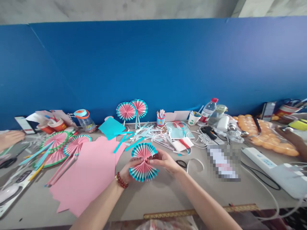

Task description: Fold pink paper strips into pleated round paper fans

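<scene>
"Two bare hands meet at the centre; what do they grip?"

"A round, pleated paper fan, pink with turquoise edges. It opens into an upper and a lower half, with gaps at the sides. The left hand holds it at the left gap, and the right hand pinches it near the middle from the right."

"And beside the left hand?"

"Large sheets of pink paper lie just to its left. A bracelet of dark red beads circles that wrist. Far to the left, at the edge, there is another person's hand."

"Beyond the hands?"

"A flat turquoise paper sheet lies past the left hand. Straight ahead of both, two pink-and-turquoise pleated fans on sticks stand by the blue partition."

"What about the right hand's side?"

"A small black ring sits near it, then a curved white strip. Well off to its right lies a long white power strip."
</scene>
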Available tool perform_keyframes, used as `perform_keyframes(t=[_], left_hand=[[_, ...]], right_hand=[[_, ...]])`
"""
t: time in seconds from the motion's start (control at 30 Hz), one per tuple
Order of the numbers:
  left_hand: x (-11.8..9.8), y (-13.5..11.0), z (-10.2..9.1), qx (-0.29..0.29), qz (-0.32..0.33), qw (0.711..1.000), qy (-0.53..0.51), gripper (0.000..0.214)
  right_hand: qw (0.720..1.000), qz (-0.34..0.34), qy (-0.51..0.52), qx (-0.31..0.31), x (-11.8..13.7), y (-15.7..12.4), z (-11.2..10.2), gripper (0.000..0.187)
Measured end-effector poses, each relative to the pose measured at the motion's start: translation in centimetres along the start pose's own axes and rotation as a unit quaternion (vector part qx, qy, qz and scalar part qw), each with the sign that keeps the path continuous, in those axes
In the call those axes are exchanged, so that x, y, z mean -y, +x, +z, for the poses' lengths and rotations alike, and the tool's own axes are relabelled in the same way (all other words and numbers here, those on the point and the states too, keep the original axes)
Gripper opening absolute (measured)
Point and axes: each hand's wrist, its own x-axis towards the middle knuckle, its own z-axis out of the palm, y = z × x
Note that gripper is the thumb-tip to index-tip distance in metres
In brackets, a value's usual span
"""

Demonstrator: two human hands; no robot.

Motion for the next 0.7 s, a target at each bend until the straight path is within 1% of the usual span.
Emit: perform_keyframes(t=[0.13,0.23,0.37,0.47,0.57,0.63,0.7], left_hand=[[0.1,0.2,-0.3,0.013,-0.015,0.999,-0.026,0.021],[-0.1,0.1,-0.1,0.023,-0.018,0.998,-0.056,0.018],[0.2,0.1,0.3,0.046,-0.044,0.996,-0.057,0.02],[0.4,0.2,0.3,0.037,-0.062,0.996,-0.051,0.02],[0.4,0.2,0.1,0.035,-0.055,0.997,-0.032,0.021],[0.4,0.3,-0.1,0.043,-0.047,0.998,-0.012,0.024],[0.3,0.4,-0.3,0.045,-0.035,0.998,0.001,0.026]], right_hand=[[1.0,-0.009,0.026,-0.002,-1.1,0.6,0.1,0.032],[0.999,-0.042,0.027,-0.017,-2.2,0.8,-0.1,0.03],[0.992,-0.077,-0.007,-0.097,-3.6,1.1,-0.8,0.031],[0.985,-0.084,-0.019,-0.147,-4.2,1.1,-1.6,0.032],[0.978,-0.088,-0.034,-0.185,-4.3,1.0,-2.3,0.033],[0.973,-0.09,-0.046,-0.206,-4.3,0.7,-2.6,0.032],[0.964,-0.1,-0.096,-0.228,-4.1,0.4,-2.8,0.032]])
